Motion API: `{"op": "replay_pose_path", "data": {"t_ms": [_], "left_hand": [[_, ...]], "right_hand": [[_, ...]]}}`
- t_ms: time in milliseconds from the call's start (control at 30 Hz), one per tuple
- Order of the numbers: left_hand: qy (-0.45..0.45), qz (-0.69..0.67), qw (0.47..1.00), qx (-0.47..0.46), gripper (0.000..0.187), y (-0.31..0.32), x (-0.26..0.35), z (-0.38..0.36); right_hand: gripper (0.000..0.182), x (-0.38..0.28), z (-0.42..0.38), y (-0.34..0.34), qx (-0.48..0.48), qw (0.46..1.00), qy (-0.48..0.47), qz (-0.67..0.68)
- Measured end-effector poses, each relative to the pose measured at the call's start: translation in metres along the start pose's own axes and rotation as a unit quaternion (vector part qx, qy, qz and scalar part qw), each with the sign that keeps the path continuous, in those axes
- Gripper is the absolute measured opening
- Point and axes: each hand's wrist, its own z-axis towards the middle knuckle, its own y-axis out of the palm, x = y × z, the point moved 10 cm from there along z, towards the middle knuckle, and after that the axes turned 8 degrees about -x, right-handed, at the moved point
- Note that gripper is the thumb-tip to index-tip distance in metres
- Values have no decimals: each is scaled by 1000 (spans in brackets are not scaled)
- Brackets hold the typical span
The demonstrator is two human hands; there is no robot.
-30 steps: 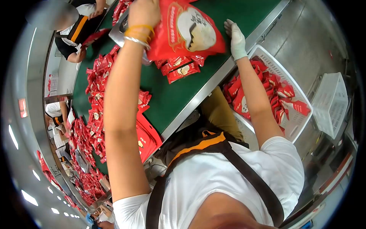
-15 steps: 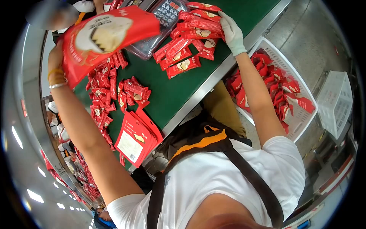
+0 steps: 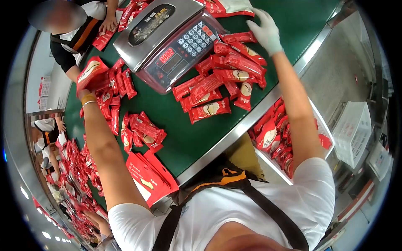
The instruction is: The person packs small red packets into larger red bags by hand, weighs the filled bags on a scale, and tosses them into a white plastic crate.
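Note:
My left hand (image 3: 86, 95), with a yellow band at the wrist, is closed on a red pouch (image 3: 91, 72) over a pile of small red packets. My right hand (image 3: 266, 32), in a white glove, has its fingers apart and holds nothing. It is beside a heap of small red packets (image 3: 228, 71) and near a red-and-white pouch (image 3: 228, 7) at the far edge of view. A metal-topped digital scale (image 3: 167, 46) with a lit red display stands between my hands. Flat red pouches (image 3: 151, 178) lie stacked near my body, below a smaller packet group (image 3: 144, 130).
A green conveyor belt (image 3: 184, 150) with a metal edge carries everything. At right on the floor, a white crate (image 3: 274, 169) holds red pouches, with another white crate (image 3: 351, 134) beyond. Opposite, a co-worker's hand (image 3: 109, 23) rests on packets; further workers stand at left.
My left hand has lowered the red pouch away from the camera, toward the far-left packets. My right hand has lifted off the packet heap, fingers spreading. The view has shifted, showing more of the scale.

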Motion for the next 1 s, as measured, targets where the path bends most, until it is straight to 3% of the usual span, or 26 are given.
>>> {"op": "replay_pose_path", "data": {"t_ms": [33, 67, 100, 133, 200, 267, 300, 333, 367, 400, 467, 500, 533, 567, 600, 667, 700, 733, 800, 833, 867, 900, 967, 1000], "left_hand": [[-61, -109, 992, 5, 49, 6, -1, -1], [-122, -242, 962, 29, 46, 10, -2, -6], [-173, -401, 895, 93, 44, 11, 0, -16], [-182, -530, 810, 174, 42, 11, 7, -27], [-99, -664, 664, 330, 39, -12, 27, -60], [-33, -645, 731, 221, 71, -99, 62, -135], [9, -755, 648, 101, 68, -123, 86, -174], [37, -756, 647, 93, 55, -142, 96, -205], [96, -771, 616, 129, 48, -164, 109, -241], [145, -813, 561, 56, 41, -187, 129, -278], [200, -828, 521, -45, 32, -214, 160, -335], [224, -822, 513, -105, 31, -213, 177, -355], [250, -821, 483, -175, 31, -219, 198, -380], [276, -837, 428, -199, 33, -228, 216, -402], [270, -842, 390, -258, 38, -223, 237, -421], [192, -857, 310, -364, 56, -215, 269, -456], [142, -871, 268, -388, 55, -219, 272, -474], [93, -879, 225, -409, 55, -221, 274, -486], [145, -917, 194, -315, 53, -224, 259, -482], [155, -915, 252, -274, 52, -215, 239, -472], [147, -923, 235, -268, 53, -214, 224, -461], [106, -921, 283, -246, 42, -215, 197, -453], [25, -867, 458, -194, 42, -198, 145, -417], [96, -824, 531, -171, 41, -213, 129, -399]], "right_hand": [[50, -8, 24, 23, -46, 996, -48, -66], [43, -67, 37, 26, -75, 975, -187, -96], [54, -77, 47, 53, -117, 948, -256, -149], [44, -59, 52, 90, -125, 951, -211, -187], [46, -30, 70, 147, -150, 910, -209, -325], [41, 3, 92, 155, -256, 926, 14, -277], [32, 33, 107, 160, -182, 965, -42, -185], [26, 19, 101, 123, -164, 955, 70, -238], [22, 18, 89, 75, -72, 974, 198, 81], [24, 50, 88, 55, 42, 992, 118, 26], [18, 29, 68, -34, 230, 973, 22, 17], [19, 20, 56, -67, 281, 958, -17, 56], [21, -7, 43, -98, 245, 967, 46, 54], [23, -10, 27, -118, 294, 949, 34, 111], [27, -25, 7, -118, 206, 911, 154, 321], [32, -68, -26, -131, 185, 896, 45, 402], [26, -107, -44, -137, 137, 985, -20, 104], [25, -139, -65, -120, 77, 972, -80, -205], [19, -184, -108, -97, 53, 991, -84, -95], [31, -153, -125, -56, 7, 989, 0, 149], [37, -145, -135, -38, -20, 961, 40, 274], [44, -137, -146, -21, -33, 915, 88, 391], [45, -146, -157, -23, -47, 774, 176, 607], [74, -120, -160, -33, 39, 803, 186, 565]]}}
